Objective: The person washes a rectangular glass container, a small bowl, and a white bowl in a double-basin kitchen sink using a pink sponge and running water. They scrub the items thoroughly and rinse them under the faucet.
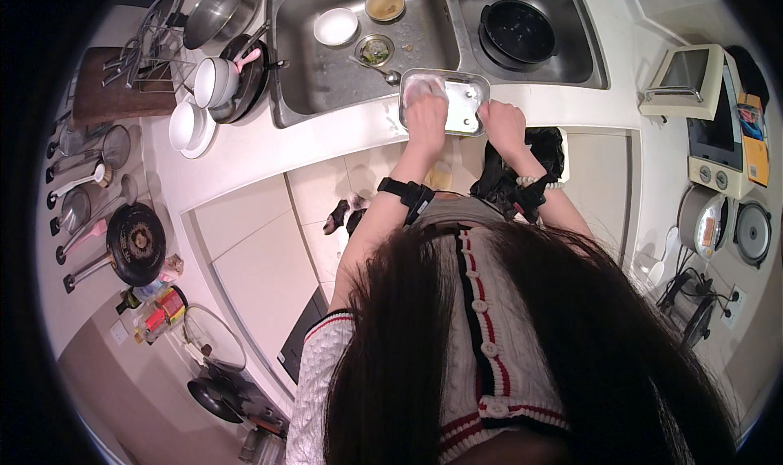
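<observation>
A rectangular metal tray is held over the front edge of the double sink. My left hand is inside its left part, closed on a pale pink cloth or sponge pressed to the tray. My right hand grips the tray's right rim. In the left basin lie a white bowl, a small dish with a brownish inside and a metal spoon, around a drain strainer holding food scraps. A black pot sits in the right basin.
Left of the sink stand stacked white bowls, pans, a steel pot and a wooden board. A toaster oven and rice cooker are at the right. Below the counter edge hangs a black bag; an animal is on the floor.
</observation>
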The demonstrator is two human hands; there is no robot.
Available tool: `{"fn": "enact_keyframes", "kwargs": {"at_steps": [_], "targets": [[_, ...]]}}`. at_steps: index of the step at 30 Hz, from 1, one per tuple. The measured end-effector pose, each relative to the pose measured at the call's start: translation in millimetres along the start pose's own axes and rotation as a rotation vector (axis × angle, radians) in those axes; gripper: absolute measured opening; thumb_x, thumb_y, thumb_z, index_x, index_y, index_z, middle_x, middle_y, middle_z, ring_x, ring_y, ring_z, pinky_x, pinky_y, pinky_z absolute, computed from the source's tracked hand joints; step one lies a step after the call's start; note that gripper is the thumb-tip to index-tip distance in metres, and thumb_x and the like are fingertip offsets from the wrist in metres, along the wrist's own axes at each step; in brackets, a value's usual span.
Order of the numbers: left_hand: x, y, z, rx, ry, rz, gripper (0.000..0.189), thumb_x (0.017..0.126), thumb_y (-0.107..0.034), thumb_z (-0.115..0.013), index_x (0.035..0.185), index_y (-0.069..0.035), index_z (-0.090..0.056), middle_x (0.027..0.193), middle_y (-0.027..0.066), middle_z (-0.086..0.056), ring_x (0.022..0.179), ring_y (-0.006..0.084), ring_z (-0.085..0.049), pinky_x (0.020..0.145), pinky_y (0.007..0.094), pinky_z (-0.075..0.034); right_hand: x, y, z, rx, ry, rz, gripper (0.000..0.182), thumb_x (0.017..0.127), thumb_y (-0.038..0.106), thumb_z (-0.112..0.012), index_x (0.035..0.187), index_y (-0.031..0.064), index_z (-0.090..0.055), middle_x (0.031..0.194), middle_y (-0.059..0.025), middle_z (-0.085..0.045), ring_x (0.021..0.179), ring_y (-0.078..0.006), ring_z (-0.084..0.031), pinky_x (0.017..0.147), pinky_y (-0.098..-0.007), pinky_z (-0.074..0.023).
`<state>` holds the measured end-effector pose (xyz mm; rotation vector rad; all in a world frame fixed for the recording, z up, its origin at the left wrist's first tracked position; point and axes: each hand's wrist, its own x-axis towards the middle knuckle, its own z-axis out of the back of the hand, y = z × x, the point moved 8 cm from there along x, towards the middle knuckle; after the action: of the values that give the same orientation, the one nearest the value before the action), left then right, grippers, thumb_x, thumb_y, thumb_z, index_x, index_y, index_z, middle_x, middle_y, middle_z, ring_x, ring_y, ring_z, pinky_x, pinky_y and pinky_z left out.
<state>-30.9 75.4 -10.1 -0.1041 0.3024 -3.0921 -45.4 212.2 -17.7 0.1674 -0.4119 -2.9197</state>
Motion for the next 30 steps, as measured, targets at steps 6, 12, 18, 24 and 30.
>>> {"fn": "enact_keyframes", "kwargs": {"at_steps": [6, 12, 18, 24, 30], "targets": [[-9, -6, 8, -0.076, 0.030, -0.150, 0.020, 0.075, -0.013, -0.055, 0.086, 0.003, -0.058, 0.085, 0.0193, -0.060, 0.083, 0.0302, -0.060, 0.066, 0.0386, -0.049, -1, 2, 4, -0.003, 0.004, -0.003, 0.035, 0.082, 0.023, -0.040, 0.065, 0.0006, -0.062, 0.064, -0.0197, -0.060, 0.060, -0.0340, -0.059, 0.063, -0.0440, -0.0453], [-8, -5, -4, -0.073, 0.414, -0.039, 0.020, 0.074, -0.006, -0.051, 0.086, 0.004, -0.063, 0.094, 0.0202, -0.061, 0.090, 0.0292, -0.060, 0.086, 0.0326, -0.041, 0, -5, 0, 0.024, 0.016, -0.049, 0.040, 0.085, 0.027, -0.040, 0.066, -0.0012, -0.060, 0.065, -0.0213, -0.059, 0.063, -0.0369, -0.058, 0.063, -0.0462, -0.0452], [-4, 3, -14, 0.138, 0.113, -0.102, 0.017, 0.072, -0.003, -0.052, 0.083, 0.002, -0.063, 0.101, 0.0205, -0.055, 0.095, 0.0291, -0.056, 0.078, 0.0342, -0.046, 0, 1, 2, 0.019, -0.024, -0.030, 0.037, 0.082, 0.024, -0.039, 0.064, 0.0011, -0.062, 0.063, -0.0192, -0.060, 0.060, -0.0339, -0.059, 0.063, -0.0447, -0.0451], [-5, -6, 1, -0.077, 0.192, -0.231, 0.012, 0.072, -0.003, -0.051, 0.077, 0.002, -0.061, 0.093, 0.0190, -0.056, 0.079, 0.0275, -0.059, 0.066, 0.0328, -0.050, 1, 2, 0, 0.028, -0.026, -0.031, 0.035, 0.081, 0.023, -0.040, 0.064, 0.0017, -0.062, 0.063, -0.0195, -0.059, 0.059, -0.0342, -0.059, 0.062, -0.0453, -0.0448], [-6, 11, 18, -0.256, 0.128, -0.509, 0.014, 0.074, -0.003, -0.049, 0.087, -0.001, -0.052, 0.081, 0.0143, -0.057, 0.075, 0.0300, -0.060, 0.062, 0.0370, -0.050, 2, -4, -5, 0.001, -0.088, 0.002, 0.035, 0.081, 0.024, -0.043, 0.062, 0.0009, -0.060, 0.060, -0.0193, -0.058, 0.057, -0.0344, -0.058, 0.057, -0.0446, -0.0456]]}}
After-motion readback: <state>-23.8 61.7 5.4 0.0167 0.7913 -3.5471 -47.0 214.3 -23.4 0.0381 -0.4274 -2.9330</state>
